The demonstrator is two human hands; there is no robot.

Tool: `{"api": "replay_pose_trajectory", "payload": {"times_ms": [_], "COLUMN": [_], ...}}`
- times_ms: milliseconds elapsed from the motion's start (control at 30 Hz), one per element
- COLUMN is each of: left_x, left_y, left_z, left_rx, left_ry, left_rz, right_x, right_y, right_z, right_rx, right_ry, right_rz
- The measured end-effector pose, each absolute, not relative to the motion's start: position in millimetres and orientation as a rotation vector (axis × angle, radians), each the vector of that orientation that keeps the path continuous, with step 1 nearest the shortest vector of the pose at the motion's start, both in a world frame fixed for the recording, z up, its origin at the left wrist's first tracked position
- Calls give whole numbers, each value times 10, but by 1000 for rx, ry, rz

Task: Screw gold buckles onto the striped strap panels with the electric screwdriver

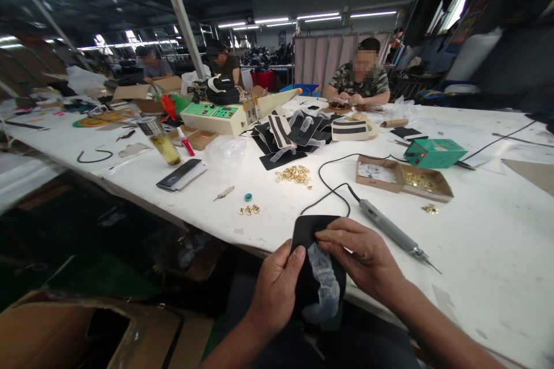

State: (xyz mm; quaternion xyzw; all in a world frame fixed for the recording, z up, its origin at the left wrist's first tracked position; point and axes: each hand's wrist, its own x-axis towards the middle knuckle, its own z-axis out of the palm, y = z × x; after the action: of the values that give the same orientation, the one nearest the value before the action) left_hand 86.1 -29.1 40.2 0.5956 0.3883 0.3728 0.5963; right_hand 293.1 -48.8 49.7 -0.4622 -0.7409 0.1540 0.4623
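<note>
At the near edge of the white table (476, 242) my two hands hold a black leather piece (309, 228) with a clear plastic wrap (324, 282) hanging from it. My left hand (277, 288) grips the piece's left side, thumb pressed on its face. My right hand (363, 253) pinches its upper right part with closed fingers. A grey soldering pen (389, 229) with a black cord lies on the table just right of my hands. A few gold metal rings (250, 210) lie in front, and a bigger heap of gold rings (295, 174) sits farther back.
A green power box (433, 153), a cardboard tray of gold parts (402, 179), a stack of black pieces (288, 135), a cream machine (225, 115), a jar (162, 141) and a phone (179, 174) stand on the table. A person (359, 78) sits opposite; others work at back left. A cardboard box (86, 331) is below left.
</note>
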Motion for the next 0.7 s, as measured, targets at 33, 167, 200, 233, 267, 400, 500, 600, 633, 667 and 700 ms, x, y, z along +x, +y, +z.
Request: {"api": "replay_pose_trajectory", "payload": {"times_ms": [33, 167, 200, 233, 267, 400, 500, 600, 633, 667, 700], "left_x": [849, 831, 834, 839, 845, 869, 899, 955, 977, 997, 1015], "left_y": [-283, -248, -240, -234, -230, -238, -249, -241, -237, -235, -235], "left_z": [407, 406, 403, 401, 400, 410, 412, 404, 401, 400, 400], "left_rx": [1389, 1373, 1357, 1336, 1314, 1230, 1141, 1056, 1028, 1001, 979], "left_ry": [895, 861, 850, 840, 833, 814, 806, 811, 822, 851, 908], "left_rz": [846, 801, 802, 806, 810, 797, 807, 872, 890, 905, 916], "right_x": [2973, 3073, 3072, 3062, 3046, 2986, 3023, 3088, 3095, 3088, 3066], "right_y": [-480, -454, -455, -459, -466, -500, -492, -491, -517, -567, -642], "right_z": [526, 579, 576, 570, 564, 560, 549, 500, 478, 455, 427], "right_rx": [-1130, -1123, -1124, -1131, -1147, -1245, -1322, -1402, -1418, -1419, -1406], "right_ry": [-1862, -1939, -1922, -1884, -1831, -1544, -1316, -1118, -1075, -1059, -1078], "right_rz": [450, 613, 626, 630, 624, 500, 422, 443, 478, 533, 616]}}
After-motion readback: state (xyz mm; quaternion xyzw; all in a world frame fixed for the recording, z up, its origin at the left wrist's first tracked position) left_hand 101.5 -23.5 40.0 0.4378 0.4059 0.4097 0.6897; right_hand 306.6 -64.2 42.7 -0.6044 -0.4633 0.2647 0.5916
